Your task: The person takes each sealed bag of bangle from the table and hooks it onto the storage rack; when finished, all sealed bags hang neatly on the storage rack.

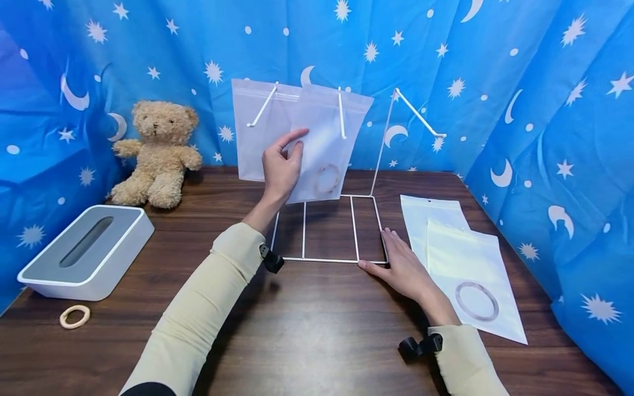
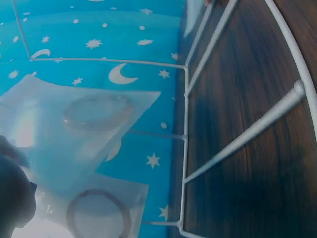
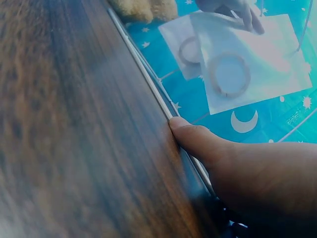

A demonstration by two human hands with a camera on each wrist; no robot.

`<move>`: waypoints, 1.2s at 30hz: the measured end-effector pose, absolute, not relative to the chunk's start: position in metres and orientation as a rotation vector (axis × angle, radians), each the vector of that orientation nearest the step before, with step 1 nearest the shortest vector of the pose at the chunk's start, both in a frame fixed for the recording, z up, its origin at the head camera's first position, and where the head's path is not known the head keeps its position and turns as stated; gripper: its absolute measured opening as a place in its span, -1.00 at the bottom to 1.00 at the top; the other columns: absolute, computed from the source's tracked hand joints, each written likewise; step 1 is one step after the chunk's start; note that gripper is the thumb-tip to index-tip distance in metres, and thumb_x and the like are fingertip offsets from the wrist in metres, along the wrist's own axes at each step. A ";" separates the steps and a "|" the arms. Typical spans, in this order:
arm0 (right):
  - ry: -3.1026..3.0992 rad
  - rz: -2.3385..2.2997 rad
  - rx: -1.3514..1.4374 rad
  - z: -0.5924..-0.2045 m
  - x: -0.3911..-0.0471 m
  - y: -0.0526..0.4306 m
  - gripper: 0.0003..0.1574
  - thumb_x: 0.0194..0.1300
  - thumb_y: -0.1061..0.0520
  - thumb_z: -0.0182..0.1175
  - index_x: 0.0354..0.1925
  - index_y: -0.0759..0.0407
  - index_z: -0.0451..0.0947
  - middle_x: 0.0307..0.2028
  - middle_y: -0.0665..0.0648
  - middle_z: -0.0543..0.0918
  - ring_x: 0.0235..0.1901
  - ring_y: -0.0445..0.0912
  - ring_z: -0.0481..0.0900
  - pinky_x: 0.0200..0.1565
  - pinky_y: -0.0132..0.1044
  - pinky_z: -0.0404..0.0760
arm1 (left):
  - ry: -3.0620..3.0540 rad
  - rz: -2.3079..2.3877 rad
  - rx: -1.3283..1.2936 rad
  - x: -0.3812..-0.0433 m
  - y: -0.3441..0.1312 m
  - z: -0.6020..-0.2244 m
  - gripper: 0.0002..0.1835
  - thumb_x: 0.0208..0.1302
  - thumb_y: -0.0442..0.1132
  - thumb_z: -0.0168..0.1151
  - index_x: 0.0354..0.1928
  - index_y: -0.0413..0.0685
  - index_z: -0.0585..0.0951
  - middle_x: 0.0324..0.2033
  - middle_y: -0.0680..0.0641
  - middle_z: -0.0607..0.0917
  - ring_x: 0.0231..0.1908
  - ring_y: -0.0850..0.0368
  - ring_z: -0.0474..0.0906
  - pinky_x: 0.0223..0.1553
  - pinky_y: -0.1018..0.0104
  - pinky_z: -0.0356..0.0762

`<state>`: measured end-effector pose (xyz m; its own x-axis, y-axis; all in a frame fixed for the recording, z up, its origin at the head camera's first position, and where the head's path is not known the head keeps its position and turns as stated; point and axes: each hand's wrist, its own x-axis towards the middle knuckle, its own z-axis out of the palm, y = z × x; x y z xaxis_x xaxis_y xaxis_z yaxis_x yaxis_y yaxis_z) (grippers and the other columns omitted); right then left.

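Observation:
A white wire display rack (image 1: 304, 231) stands on the table with three hooks at its top. One frosted zip bag (image 1: 251, 146) hangs at the left hook. A second frosted zip bag (image 1: 322, 154), with a ring (image 1: 327, 179) showing through it, hangs tilted at the middle hook (image 1: 342, 115). My left hand (image 1: 283, 165) is at this bag's left side, index finger extended against its front and thumb just below. My right hand (image 1: 403, 267) rests on the rack's front right corner; its thumb (image 3: 190, 134) lies along the front bar and its fingers reach along the side bar.
Two more zip bags (image 1: 475, 275) lie overlapping at the right; the upper one holds a ring. The right hook (image 1: 421, 113) carries nothing. At the left are a teddy bear (image 1: 156, 151), a tissue box (image 1: 89, 250) and a wooden ring (image 1: 75, 317). A blue curtain (image 1: 421, 33) hangs behind.

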<state>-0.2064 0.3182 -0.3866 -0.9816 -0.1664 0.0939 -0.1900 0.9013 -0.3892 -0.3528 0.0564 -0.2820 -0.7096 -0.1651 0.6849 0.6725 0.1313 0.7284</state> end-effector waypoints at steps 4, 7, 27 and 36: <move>-3.009 0.622 0.280 -0.386 -0.207 0.318 0.37 0.19 -0.55 0.10 0.50 0.38 -0.07 0.48 0.38 0.01 0.47 0.21 -0.09 0.36 0.17 0.03 | -1.838 -1.457 -0.489 -0.352 0.053 -0.283 -0.70 0.28 -0.39 0.22 -0.05 0.08 0.75 -0.14 0.20 0.74 -0.75 0.22 0.18 -0.69 0.37 0.13; -3.007 0.618 0.284 -0.387 -0.206 0.318 0.36 0.19 -0.54 0.11 0.50 0.38 -0.06 0.48 0.38 0.01 0.47 0.21 -0.09 0.36 0.16 0.03 | -1.891 -1.412 -0.522 -0.349 0.049 -0.286 -0.68 0.24 -0.37 0.22 -0.03 0.11 0.74 -0.15 0.18 0.74 -0.75 0.18 0.25 -0.69 0.34 0.14; -3.016 0.618 0.313 -0.381 -0.212 0.322 0.36 0.20 -0.53 0.12 0.50 0.38 -0.10 0.48 0.39 -0.02 0.47 0.23 -0.12 0.35 0.21 0.01 | -2.831 -0.973 -0.445 -0.265 -0.022 -0.332 -0.46 0.27 -0.19 0.22 0.25 -0.31 0.47 0.15 -0.31 0.55 0.16 -0.19 0.47 0.18 0.00 0.38; -3.017 0.650 0.307 -0.384 -0.208 0.317 0.35 0.18 -0.52 0.14 0.50 0.36 -0.06 0.47 0.40 0.02 0.46 0.25 -0.08 0.33 0.23 0.05 | -3.112 -0.957 -0.643 -0.243 -0.040 -0.361 -0.15 0.38 0.04 0.16 0.47 -0.36 0.10 0.46 -0.31 0.10 0.46 -0.23 -0.15 0.41 -0.14 -0.23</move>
<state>-0.2077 0.3171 -0.3838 -0.9796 -0.1841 0.0809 -0.2011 0.8927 -0.4034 -0.2431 -0.0396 -0.3607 -0.9100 0.4111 -0.0540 0.3097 0.7606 0.5705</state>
